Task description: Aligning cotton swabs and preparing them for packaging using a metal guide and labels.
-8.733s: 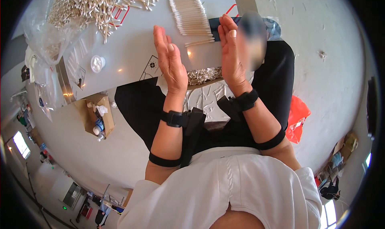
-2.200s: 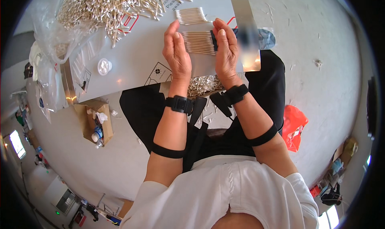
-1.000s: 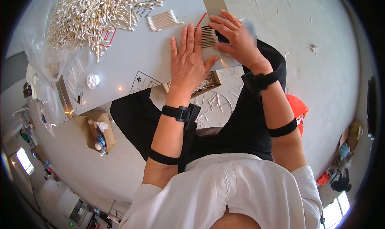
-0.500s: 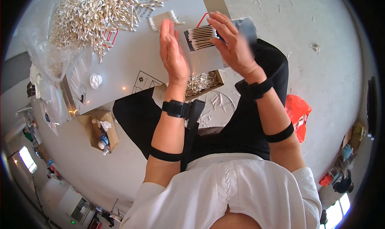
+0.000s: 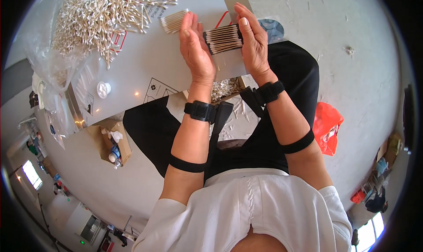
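"At either end of the swab row [image 5: 224,39], what shows?"
"Left hand [image 5: 197,53] and right hand [image 5: 254,44], flat-palmed, fingers straight, facing each other"
"And the row?"
"Between them, on a dark backing [image 5: 240,33] over the worktop [image 5: 145,60], with a heap of loose swabs [image 5: 101,22] farther left"

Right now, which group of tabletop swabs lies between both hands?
The dark-edged row between left hand and right hand; the other row and loose pile lie left of it.
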{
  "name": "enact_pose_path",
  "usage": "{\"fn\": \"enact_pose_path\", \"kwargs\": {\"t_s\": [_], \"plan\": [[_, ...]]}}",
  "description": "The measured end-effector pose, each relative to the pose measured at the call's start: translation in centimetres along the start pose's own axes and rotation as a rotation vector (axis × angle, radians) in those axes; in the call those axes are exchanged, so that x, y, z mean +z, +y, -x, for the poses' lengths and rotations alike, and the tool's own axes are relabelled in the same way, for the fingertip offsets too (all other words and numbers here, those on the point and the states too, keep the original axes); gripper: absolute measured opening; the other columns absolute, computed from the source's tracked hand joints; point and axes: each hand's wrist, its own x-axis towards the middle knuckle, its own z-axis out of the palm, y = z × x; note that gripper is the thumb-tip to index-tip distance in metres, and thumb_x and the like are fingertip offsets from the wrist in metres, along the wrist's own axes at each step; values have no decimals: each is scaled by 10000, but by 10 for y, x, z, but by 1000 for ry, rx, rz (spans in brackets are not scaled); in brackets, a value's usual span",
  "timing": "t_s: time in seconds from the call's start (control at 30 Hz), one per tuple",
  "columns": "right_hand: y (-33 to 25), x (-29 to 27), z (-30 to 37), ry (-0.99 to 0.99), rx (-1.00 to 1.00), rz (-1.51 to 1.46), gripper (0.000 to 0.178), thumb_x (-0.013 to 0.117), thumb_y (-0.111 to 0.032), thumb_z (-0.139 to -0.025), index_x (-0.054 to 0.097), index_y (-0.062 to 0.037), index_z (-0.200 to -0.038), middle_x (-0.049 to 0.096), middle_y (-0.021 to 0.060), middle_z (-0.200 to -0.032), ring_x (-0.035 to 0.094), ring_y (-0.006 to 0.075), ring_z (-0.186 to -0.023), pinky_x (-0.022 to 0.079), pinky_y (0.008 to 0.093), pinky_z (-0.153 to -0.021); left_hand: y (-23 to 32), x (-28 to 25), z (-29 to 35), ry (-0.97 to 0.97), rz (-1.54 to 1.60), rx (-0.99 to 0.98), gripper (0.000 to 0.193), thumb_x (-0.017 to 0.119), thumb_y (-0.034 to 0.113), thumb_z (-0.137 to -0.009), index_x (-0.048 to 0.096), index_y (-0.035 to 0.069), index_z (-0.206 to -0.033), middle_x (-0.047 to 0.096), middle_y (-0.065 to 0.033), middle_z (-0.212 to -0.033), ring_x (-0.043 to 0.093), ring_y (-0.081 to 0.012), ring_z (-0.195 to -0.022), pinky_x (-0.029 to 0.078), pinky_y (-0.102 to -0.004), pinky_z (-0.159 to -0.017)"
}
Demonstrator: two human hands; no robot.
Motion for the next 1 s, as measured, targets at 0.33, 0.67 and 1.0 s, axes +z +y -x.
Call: {"fn": "enact_pose_path", "kwargs": {"t_s": [0.33, 0.67, 1.0], "plan": [[2, -1, -2, -27, 23, -17, 356, 492, -246, -1005, 567, -8, -1260, 547, 139, -1338, 502, 237, -1249, 373, 307, -1042, -2, 5, 5, -70, -74, 0, 685, 390, 482, -1005, 295, -39, -1440, 314, -216, -1489, 288, -287, -1404, 205, -408, -1164], [-37, -52, -21, -75, 0, 778, 104, 694, -113, -771, 651, -23, -799, 648, 134, -791, 639, 325, -698, 521, 372, -632, 28, -4, 22, -597, -1450, 336, 749, 520, 488, -924, 261, 80, -1496, 223, -139, -1565, 199, -314, -1448, 141, -506, -1161], [-41, -42, -6, -206, -116, 845, 94, 640, -149, -777, 625, -56, -770, 645, 123, -793, 642, 339, -728, 518, 424, -654, 18, -7, 30, -667, -1510, 283, 869, 521, 582, -880, 207, 73, -1509, 207, -126, -1573, 180, -289, -1459, 102, -537, -1160]]}}
